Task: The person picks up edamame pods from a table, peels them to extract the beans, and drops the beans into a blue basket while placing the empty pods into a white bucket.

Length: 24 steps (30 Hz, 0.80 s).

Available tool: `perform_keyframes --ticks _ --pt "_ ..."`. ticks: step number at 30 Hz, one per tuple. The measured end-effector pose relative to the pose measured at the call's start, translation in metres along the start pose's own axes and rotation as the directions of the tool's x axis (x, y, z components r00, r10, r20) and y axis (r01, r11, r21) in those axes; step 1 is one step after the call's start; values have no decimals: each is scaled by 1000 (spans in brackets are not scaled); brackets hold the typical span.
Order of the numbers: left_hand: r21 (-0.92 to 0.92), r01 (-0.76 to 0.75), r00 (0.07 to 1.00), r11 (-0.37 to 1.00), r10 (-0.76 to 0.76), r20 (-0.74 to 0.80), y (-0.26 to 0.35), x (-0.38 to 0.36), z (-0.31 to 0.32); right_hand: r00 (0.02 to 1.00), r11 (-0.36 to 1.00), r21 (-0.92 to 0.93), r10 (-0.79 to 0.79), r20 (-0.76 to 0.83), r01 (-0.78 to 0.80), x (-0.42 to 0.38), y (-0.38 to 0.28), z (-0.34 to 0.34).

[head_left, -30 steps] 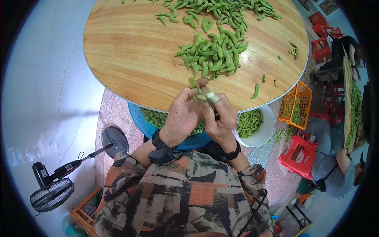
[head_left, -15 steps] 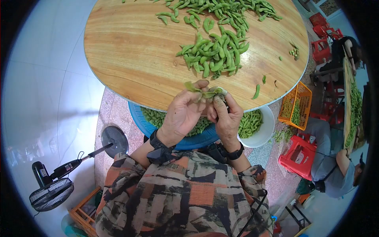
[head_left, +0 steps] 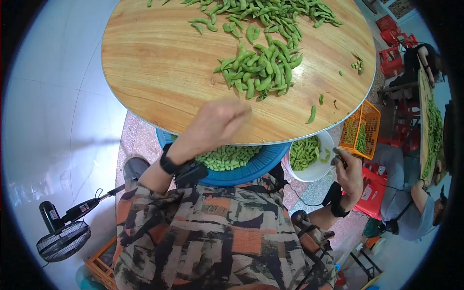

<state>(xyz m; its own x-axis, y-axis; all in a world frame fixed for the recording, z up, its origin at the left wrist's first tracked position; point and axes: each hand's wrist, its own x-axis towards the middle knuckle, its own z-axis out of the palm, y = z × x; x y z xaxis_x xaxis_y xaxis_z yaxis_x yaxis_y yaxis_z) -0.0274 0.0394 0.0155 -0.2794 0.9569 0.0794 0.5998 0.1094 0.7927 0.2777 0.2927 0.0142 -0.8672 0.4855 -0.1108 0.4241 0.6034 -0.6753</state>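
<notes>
My left hand (head_left: 220, 121) is over the near edge of the round table, its fingers smeared by motion; whether it holds anything cannot be made out. A heap of green edamame pods (head_left: 261, 67) lies just beyond it. Off to the right, my right hand (head_left: 351, 174) is beside a white bucket (head_left: 328, 166), fingers slightly parted and dark at the tips. An edamame shell (head_left: 323, 155) is at the bucket's inner side, apart from the fingers. Many green shells (head_left: 303, 153) fill part of the bucket. Below the table edge, a blue basin (head_left: 270, 162) holds shelled edamame beans (head_left: 229, 158).
More pods (head_left: 275, 14) spread across the far side of the wooden table (head_left: 150, 72). An orange crate (head_left: 372, 125) and a red stool (head_left: 369, 193) stand right. A fan (head_left: 65, 239) is at left. Other people sit at another table (head_left: 425, 121) on the right.
My hands have parted. The right moved right and down to the bucket and let go of an edamame shell there; the left moved slightly left over the table edge.
</notes>
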Motion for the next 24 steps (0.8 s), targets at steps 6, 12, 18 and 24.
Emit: perform_keyframes --ticks 6,12,18,24 --pt "504 111 887 856 144 -439 -14 47 21 970 982 -82 152 -187 -170 9 -6 10" --pt "439 193 883 878 40 -468 -17 32 11 983 988 127 -62 -172 85 43 -52 45" --pt "-64 386 858 920 -383 -342 -4 1 2 997 870 486 -69 -39 79 81 -109 109" --pt "-745 312 825 590 -556 -95 2 -17 12 965 451 856 64 253 -254 105 -133 129"
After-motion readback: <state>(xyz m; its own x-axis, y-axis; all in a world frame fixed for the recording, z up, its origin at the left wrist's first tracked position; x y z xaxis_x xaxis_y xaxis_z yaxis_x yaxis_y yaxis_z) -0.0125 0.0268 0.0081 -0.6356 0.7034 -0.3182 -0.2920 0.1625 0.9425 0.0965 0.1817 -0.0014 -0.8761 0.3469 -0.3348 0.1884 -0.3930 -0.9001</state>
